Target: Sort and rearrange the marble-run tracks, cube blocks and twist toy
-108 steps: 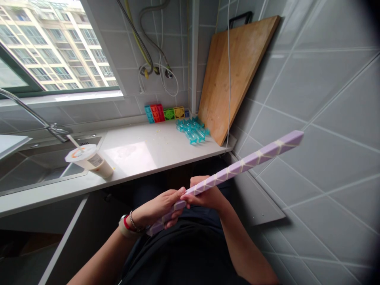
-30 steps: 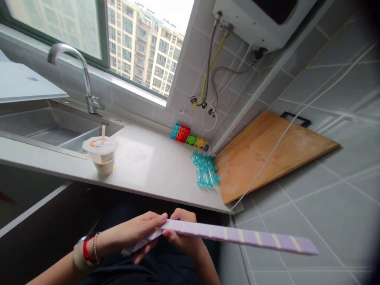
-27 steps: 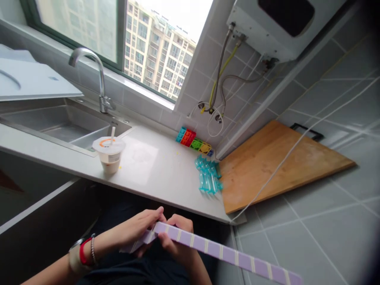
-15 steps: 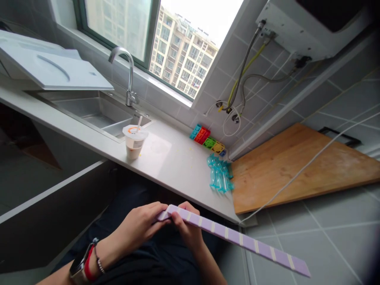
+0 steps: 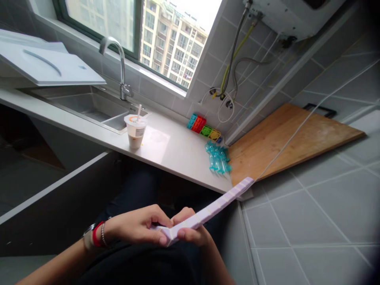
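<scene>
A long lilac strip (image 5: 212, 209), divided by pale cross bands into segments, is held in both hands over my lap. My left hand (image 5: 135, 225) pinches its near end between thumb and fingers. Beside it, my right hand (image 5: 192, 233) grips the strip with the thumb on top and the fingers behind. Between the hands the strip bends at one of its bands. Its long free part slants up to the right, the tip overlapping the counter's corner in view. What the strip is made for cannot be told.
A lidded drink cup (image 5: 135, 132) with a straw stands on the white counter (image 5: 175, 158) near the sink (image 5: 89, 103). Teal plastic pieces (image 5: 218, 158) and colourful blocks (image 5: 202, 126) lie farther right. A wooden board (image 5: 285, 142) leans there, crossed by a white cable. A cabinet door (image 5: 59, 198) stands open at left.
The strip's free end has swung from pointing down-right to up-right, and a bend now shows between the hands. My left hand has turned, its thumb now low on the strip. The camera view has shifted.
</scene>
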Demonstrator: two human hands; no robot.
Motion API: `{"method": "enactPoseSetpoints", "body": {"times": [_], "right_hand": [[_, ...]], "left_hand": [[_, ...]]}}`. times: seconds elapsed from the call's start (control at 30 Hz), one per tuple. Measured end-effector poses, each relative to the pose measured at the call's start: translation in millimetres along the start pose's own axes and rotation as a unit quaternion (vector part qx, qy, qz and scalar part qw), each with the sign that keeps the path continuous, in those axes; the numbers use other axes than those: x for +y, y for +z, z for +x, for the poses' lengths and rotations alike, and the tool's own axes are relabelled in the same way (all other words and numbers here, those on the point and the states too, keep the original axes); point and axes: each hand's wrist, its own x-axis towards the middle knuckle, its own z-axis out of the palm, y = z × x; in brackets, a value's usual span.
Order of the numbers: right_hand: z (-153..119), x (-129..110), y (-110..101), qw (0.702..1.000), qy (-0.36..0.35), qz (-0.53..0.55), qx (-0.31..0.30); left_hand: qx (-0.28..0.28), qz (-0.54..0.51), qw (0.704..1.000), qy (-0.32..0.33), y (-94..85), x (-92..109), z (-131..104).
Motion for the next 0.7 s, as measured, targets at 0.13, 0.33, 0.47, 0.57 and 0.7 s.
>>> {"method": "enactPoseSetpoints", "body": {"times": [0.13,0.33,0.47,0.57,0.7], "right_hand": [[3.2,12.4,9.0,0.989,-0.041,0.022,0.138],[-4.7,22.0,10.2,0.987,0.002,0.022,0.159],[-14.0,9.5,0.0,0.986,0.006,-0.105,0.128],[-18.6,2.6,-3.6,0.948,-0.021,-0.275,0.162],[-22.4,5.7,-0.5,0.910,-0.078,-0.368,0.173]], "left_hand": [[0.044,-0.130,0.990,-0.035,18.0,-19.5,8.0],[0.112,-0.135,0.983,-0.050,43.2,-28.2,6.4],[0.092,-0.206,0.965,-0.129,49.9,-33.0,9.6],[0.074,-0.268,0.939,-0.201,47.0,-41.4,13.9],[0.026,-0.296,0.924,-0.243,40.3,-45.5,18.8]]}}
